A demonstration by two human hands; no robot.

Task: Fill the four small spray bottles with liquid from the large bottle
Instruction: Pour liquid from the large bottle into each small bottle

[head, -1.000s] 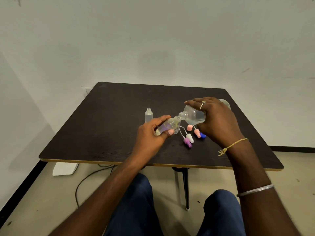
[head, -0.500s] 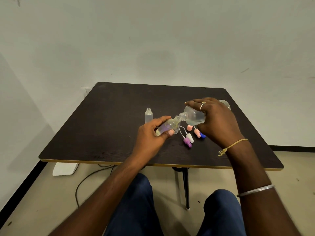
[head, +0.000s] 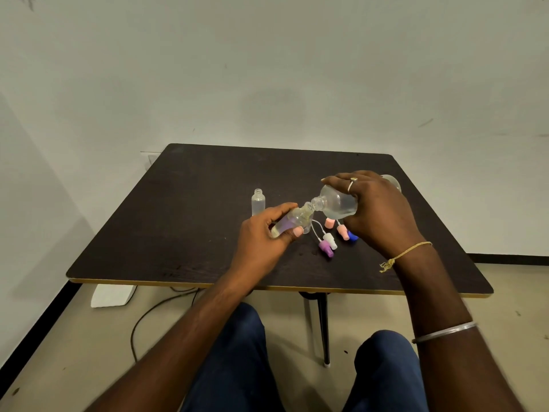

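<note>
My right hand (head: 377, 212) grips the large clear bottle (head: 337, 205), tipped on its side with its neck pointing left. The neck meets the mouth of a small clear spray bottle (head: 292, 223), which my left hand (head: 266, 236) holds tilted above the dark table (head: 178, 233). A second small bottle (head: 258, 202) stands upright and uncapped just left of my hands. Loose spray caps lie on the table below the bottles: a purple cap (head: 326, 249), a white cap (head: 330, 240), two pink caps (head: 342, 232) and a blue cap (head: 353, 235).
A clear rounded object (head: 392, 182) shows behind my right hand, mostly hidden. The table's near edge (head: 267, 286) runs above my knees. On the floor to the left lie a white block (head: 111, 295) and a dark cable (head: 154, 310).
Both hands and the two joined bottles have stayed almost still; the large bottle remains tipped into the small one.
</note>
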